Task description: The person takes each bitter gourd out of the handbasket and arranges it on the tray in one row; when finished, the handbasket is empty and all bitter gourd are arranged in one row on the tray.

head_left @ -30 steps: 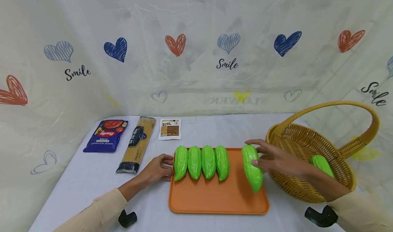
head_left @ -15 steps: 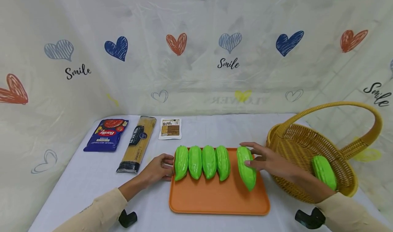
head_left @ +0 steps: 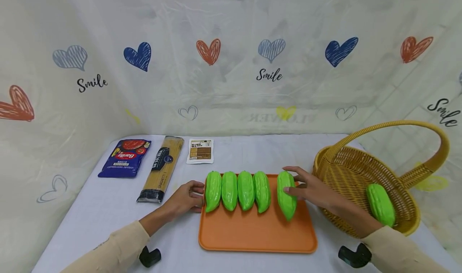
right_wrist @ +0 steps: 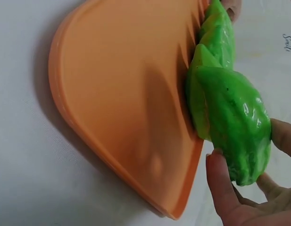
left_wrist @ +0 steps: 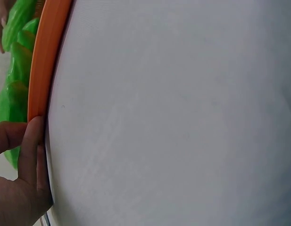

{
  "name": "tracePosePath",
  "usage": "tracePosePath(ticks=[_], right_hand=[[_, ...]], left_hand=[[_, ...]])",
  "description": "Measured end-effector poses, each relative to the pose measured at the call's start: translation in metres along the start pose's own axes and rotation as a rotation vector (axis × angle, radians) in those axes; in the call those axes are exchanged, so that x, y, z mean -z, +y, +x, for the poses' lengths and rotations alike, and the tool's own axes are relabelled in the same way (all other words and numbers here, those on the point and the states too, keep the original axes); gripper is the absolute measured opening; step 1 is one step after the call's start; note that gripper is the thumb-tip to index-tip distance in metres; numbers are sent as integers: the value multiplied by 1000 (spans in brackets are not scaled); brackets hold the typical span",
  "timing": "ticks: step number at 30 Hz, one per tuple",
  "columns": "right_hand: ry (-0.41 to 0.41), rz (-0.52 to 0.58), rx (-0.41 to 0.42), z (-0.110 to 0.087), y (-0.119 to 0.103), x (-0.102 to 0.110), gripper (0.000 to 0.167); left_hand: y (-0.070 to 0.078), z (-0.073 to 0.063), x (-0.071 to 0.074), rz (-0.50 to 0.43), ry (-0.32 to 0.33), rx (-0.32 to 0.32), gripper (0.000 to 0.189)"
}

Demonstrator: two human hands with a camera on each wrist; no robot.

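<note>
My right hand (head_left: 312, 188) pinches a green bitter melon (head_left: 286, 196) between thumb and fingers, over the right part of an orange tray (head_left: 256, 235). In the right wrist view this bitter melon (right_wrist: 237, 122) hangs with its tip toward the others, its shadow falling on the tray. Several more green bitter melons (head_left: 245, 190) lie side by side along the tray's back edge, with a gap between them and the held one. At the tray's left rim, my left hand (head_left: 185, 198) holds the edge; the left wrist view shows its fingertips (left_wrist: 36, 123) at the rim.
A wicker basket (head_left: 355, 172) with a tall handle stands right of the tray, another green bitter melon (head_left: 380, 204) inside it. Behind on the left lie a blue packet (head_left: 126, 158), a spaghetti pack (head_left: 161, 168) and a small white-and-brown pouch (head_left: 200, 151). A printed curtain (head_left: 231, 80) closes off the back.
My right hand has carried the bitter melon leftward over the tray, nearer to the row, and it now points more straight toward me. The left hand has stayed at the rim.
</note>
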State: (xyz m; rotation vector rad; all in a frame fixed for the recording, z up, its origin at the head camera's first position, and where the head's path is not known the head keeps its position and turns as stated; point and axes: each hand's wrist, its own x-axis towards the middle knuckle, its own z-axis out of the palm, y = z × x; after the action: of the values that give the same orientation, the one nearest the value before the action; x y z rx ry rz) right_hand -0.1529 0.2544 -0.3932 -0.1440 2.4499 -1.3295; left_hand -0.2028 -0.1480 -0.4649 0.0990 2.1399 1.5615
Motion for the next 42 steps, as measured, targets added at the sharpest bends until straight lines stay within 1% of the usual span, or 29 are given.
tracePosePath(ticks=[5, 11, 20, 25, 32, 37, 42], right_hand=[[27, 10, -18, 8, 0, -6, 75], [25, 21, -31, 18, 3, -12, 75], [18, -22, -56, 32, 4, -16, 75], [42, -28, -64, 35, 3, -18, 74], [78, -77, -76, 38, 5, -20, 70], [78, -107, -61, 38, 4, -20, 70], [62, -88, -45, 36, 3, -19, 75]], left_hand=[[0, 0, 0, -7, -3, 1, 63], [0, 0, 0, 2, 4, 1, 63], [-1, 1, -1, -12, -8, -16, 61], [-1, 2, 0, -15, -16, -17, 61], [0, 1, 1, -13, -19, -11, 61], [-1, 1, 1, -14, -21, -11, 62], [-1, 1, 1, -14, -22, -12, 62]])
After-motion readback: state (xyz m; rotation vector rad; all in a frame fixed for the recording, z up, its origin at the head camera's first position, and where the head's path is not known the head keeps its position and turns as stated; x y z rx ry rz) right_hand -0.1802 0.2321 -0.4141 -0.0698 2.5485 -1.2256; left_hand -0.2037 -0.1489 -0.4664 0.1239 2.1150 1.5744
